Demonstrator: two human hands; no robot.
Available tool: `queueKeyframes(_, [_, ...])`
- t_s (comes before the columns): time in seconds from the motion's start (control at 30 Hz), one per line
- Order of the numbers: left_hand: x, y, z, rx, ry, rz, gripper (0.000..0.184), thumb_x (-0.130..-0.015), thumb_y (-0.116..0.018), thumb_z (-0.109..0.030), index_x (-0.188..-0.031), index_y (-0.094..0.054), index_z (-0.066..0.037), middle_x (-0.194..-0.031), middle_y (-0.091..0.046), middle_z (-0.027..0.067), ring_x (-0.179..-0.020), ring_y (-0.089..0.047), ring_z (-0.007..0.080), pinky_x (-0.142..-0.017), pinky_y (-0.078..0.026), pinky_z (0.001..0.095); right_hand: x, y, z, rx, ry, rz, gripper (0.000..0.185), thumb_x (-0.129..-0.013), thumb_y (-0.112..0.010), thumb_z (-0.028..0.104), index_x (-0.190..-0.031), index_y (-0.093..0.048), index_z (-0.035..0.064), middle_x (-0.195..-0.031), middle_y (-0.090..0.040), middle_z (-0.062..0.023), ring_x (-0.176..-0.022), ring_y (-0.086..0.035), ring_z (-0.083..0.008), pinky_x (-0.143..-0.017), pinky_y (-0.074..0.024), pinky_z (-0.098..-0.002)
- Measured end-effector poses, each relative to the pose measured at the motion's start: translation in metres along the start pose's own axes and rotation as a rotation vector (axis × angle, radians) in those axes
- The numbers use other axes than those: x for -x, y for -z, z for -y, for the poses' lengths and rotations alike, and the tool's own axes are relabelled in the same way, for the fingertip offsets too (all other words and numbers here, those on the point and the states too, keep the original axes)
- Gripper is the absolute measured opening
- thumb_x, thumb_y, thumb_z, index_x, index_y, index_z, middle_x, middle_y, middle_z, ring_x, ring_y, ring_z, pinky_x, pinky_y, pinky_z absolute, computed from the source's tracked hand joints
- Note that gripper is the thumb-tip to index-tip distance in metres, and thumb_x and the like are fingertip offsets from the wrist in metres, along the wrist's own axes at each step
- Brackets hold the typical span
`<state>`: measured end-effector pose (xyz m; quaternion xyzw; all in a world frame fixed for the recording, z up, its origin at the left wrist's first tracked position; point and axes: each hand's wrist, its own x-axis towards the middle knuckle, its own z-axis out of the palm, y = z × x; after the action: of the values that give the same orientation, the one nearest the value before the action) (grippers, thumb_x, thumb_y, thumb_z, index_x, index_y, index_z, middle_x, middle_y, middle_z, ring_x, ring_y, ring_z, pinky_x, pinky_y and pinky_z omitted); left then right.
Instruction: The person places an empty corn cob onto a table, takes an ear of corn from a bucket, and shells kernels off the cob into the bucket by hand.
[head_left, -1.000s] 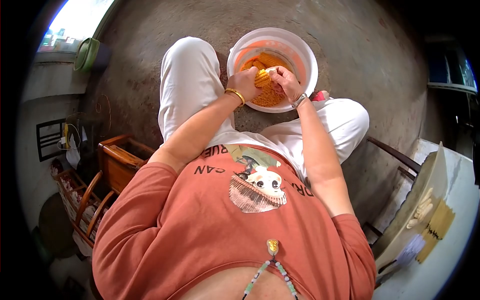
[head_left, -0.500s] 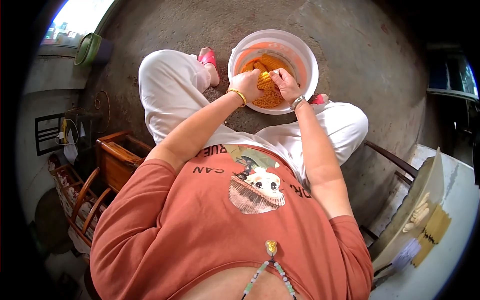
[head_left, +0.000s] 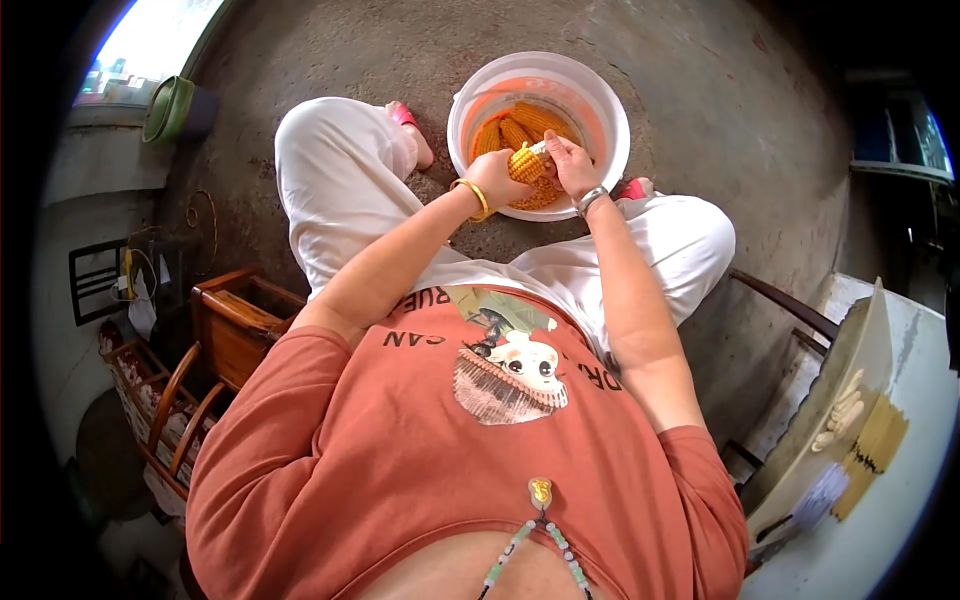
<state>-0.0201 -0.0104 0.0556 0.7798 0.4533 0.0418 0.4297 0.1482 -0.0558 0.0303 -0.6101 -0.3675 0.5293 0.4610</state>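
Note:
Over a white bucket (head_left: 612,110), my left hand (head_left: 492,180) is wrapped round a yellow corn cob (head_left: 525,167). My right hand (head_left: 571,165) is closed at the cob's far end, around a pale piece (head_left: 540,147) that may be bare cob; its outline is too small to make out fully. Inside the bucket lie several orange-yellow cobs (head_left: 538,118) with loose kernels (head_left: 542,194) below my hands. A gold bangle circles my left wrist and a silver one my right wrist.
My knees flank the bucket on the concrete floor (head_left: 700,110). Wooden furniture (head_left: 235,330) stands at the left. At the right is a table (head_left: 860,400) with pale items on it. A green container (head_left: 168,108) sits by the window.
The bucket and both hands appear slightly higher and further left. The cob in my left hand is tilted differently, and more of the pale end shows. Earlier, my left knee swung outward, uncovering the foot.

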Motion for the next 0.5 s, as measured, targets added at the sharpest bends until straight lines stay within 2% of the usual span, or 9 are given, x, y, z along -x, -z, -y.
queueKeyframes(0.07, [0.000,0.002,0.006,0.151,0.013,0.052,0.048,-0.063,-0.080,-0.032,-0.094,-0.062,0.000,-0.085,-0.067,0.0134,-0.077,-0.065,0.0246,-0.074,-0.050,0.0343,0.004,0.004,0.011,-0.048,-0.099,0.082,0.045,-0.093,-0.051,0.049,-0.086,-0.062,0.0063,-0.070,-0.053,0.0042,-0.062,-0.046,-0.0051,-0.056,-0.0390,-0.0204])
queueKeyframes(0.2, [-0.001,0.010,0.009,0.310,0.044,0.147,0.041,-0.065,-0.080,-0.024,-0.094,-0.062,-0.001,-0.084,-0.066,0.0069,-0.076,-0.063,0.0176,-0.073,-0.050,0.0307,0.009,0.003,0.018,-0.002,-0.071,0.146,0.039,-0.091,-0.056,0.045,-0.090,-0.059,0.0058,-0.074,-0.053,0.0038,-0.064,-0.045,-0.0049,-0.058,-0.0394,-0.0201])
queueKeyframes(0.37, [-0.004,0.007,0.011,0.294,0.027,0.153,0.040,-0.065,-0.079,-0.024,-0.094,-0.063,-0.001,-0.084,-0.066,0.0085,-0.076,-0.063,0.0187,-0.073,-0.050,0.0310,-0.003,0.001,-0.007,0.040,0.137,0.171,0.033,-0.088,-0.065,0.037,-0.089,-0.055,0.0062,-0.079,-0.052,0.0024,-0.069,-0.044,-0.0048,-0.062,-0.0393,-0.0199])
queueKeyframes(0.5, [-0.006,0.003,0.014,0.272,0.004,0.131,0.040,-0.065,-0.079,-0.025,-0.093,-0.063,-0.001,-0.083,-0.067,0.0100,-0.075,-0.063,0.0202,-0.073,-0.050,0.0315,-0.004,0.003,-0.007,0.127,0.122,0.170,0.037,-0.088,-0.063,0.041,-0.085,-0.053,0.0057,-0.079,-0.052,0.0006,-0.070,-0.045,-0.0082,-0.063,-0.0409,-0.0238])
